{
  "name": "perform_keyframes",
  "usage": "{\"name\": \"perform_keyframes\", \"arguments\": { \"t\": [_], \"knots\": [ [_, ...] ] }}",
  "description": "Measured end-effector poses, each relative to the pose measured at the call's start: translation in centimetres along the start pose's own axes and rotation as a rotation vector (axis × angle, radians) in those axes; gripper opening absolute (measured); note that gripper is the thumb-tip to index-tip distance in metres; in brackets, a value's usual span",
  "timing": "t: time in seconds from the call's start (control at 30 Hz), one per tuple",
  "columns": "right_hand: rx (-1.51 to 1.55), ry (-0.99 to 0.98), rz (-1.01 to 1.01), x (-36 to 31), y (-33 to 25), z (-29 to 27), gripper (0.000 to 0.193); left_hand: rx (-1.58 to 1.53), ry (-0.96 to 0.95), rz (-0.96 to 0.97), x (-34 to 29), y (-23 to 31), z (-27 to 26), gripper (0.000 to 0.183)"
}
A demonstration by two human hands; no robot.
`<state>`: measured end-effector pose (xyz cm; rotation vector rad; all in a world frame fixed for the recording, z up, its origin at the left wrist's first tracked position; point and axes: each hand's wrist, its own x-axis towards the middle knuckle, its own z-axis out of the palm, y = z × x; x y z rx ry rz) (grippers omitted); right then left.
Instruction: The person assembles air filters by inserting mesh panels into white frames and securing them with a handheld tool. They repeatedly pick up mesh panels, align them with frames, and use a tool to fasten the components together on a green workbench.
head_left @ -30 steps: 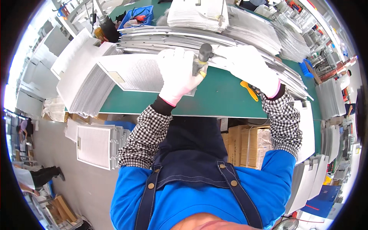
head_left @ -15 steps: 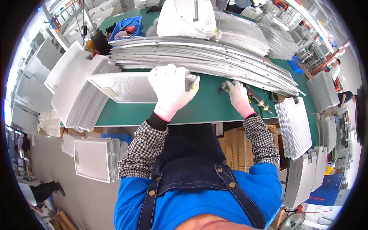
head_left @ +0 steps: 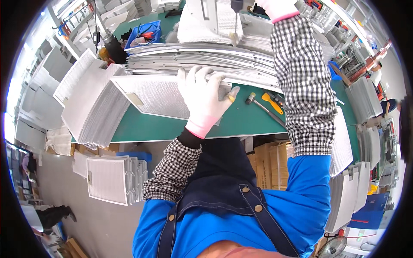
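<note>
My left hand, in a white glove with a pink cuff, is at the right end of a framed mesh panel. Its fingers curve over the top edge, with a grey metal corner showing near the thumb. The panel leans on the green table. At the upper edge of the picture is my right hand, its fingers cut off from sight. It reaches far across the table, to the right of a hanging power screwdriver. A mallet and a yellow-handled scraper lie right of my left hand.
Thin metal frame strips are piled along the back of the green table. Stacked mesh panels stand at the left, and more panels at the right. A blue bin and a white machine part sit farther back.
My right hand has let go of the mallet and moved up and away to the far edge. My left hand and the panel have shifted slightly right, its fingers more spread.
</note>
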<state>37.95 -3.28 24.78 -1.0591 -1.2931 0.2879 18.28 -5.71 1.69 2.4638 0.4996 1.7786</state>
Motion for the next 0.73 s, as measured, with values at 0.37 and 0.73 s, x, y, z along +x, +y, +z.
{"name": "perform_keyframes", "arguments": {
  "t": [0.37, 0.73],
  "knots": [
    [0.028, 0.172, -0.106, -9.0, -7.3, 4.5, 0.029, -0.094, -0.147, -0.08, -1.8, -0.4, 3.5, 0.039],
    [-0.921, -0.005, -0.944, -7.3, -1.7, -0.8, 0.046, -0.207, -0.22, -0.154, -3.1, -0.8, 4.2, 0.045]
  ]
}}
